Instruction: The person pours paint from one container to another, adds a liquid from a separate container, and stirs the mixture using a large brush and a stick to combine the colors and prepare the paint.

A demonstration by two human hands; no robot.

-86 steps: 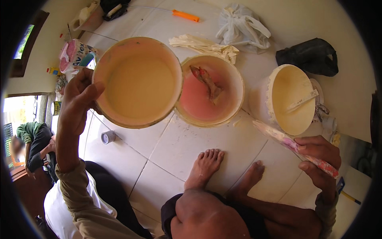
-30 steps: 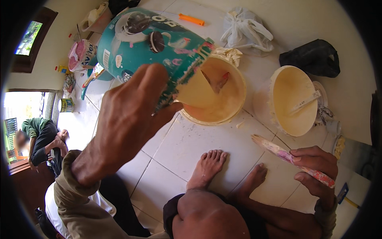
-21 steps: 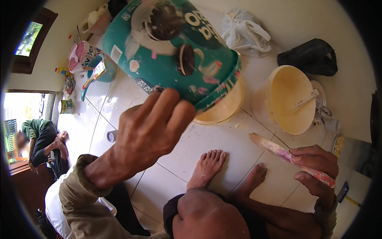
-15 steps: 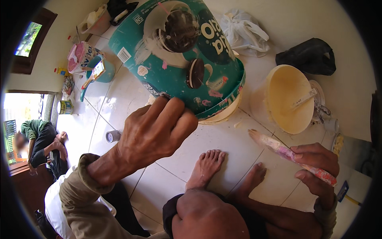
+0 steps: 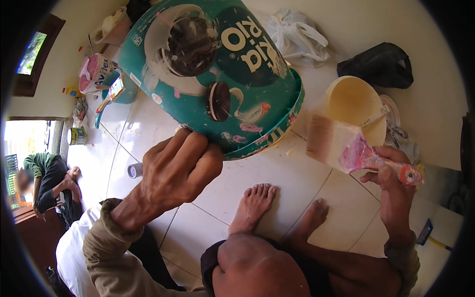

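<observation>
The left hand has its grip closed on the near rim of a large teal bucket, which is tipped upside down so its printed bottom faces the camera, above the white tiled floor. The right hand, at the right, has its grip wrapped around the pink-stained handle of a wide paintbrush, bristles pointing left toward the bucket. Just beyond the brush stands a cream bucket. Two bare feet rest on the floor near the person.
</observation>
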